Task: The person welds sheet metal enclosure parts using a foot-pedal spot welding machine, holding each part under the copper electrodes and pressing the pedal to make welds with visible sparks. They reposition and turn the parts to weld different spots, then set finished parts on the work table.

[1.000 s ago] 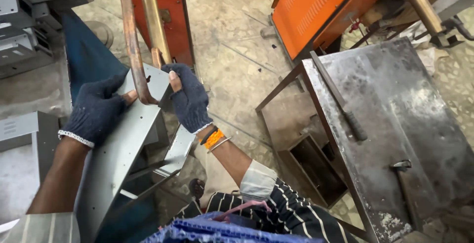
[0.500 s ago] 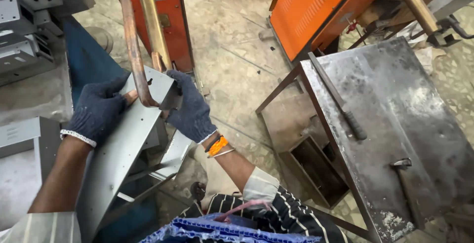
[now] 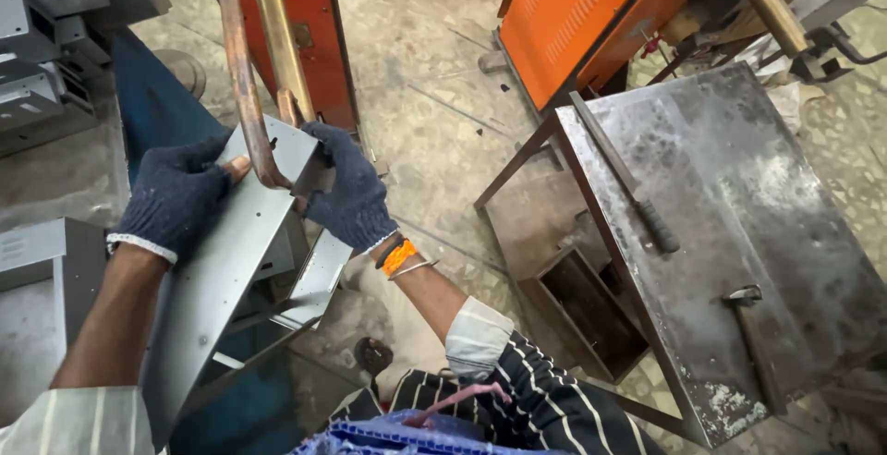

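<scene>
The grey bent sheet-metal panel (image 3: pixel 222 270) is gripped by 2 gloved hands: left hand (image 3: pixel 176 198) fingers curled on its left edge, right hand (image 3: pixel 351 198) fingers closed over its upper right corner, beside the curved copper electrode arm (image 3: pixel 242 76).

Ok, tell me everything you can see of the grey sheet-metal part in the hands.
The part is a long grey folded sheet-metal panel with small holes and bent flanges, looking clean and unpainted. It slants from lower left up to upper right. The gloved left hand grips its left edge, the right hand its top end, under a curved copper arm.
</scene>
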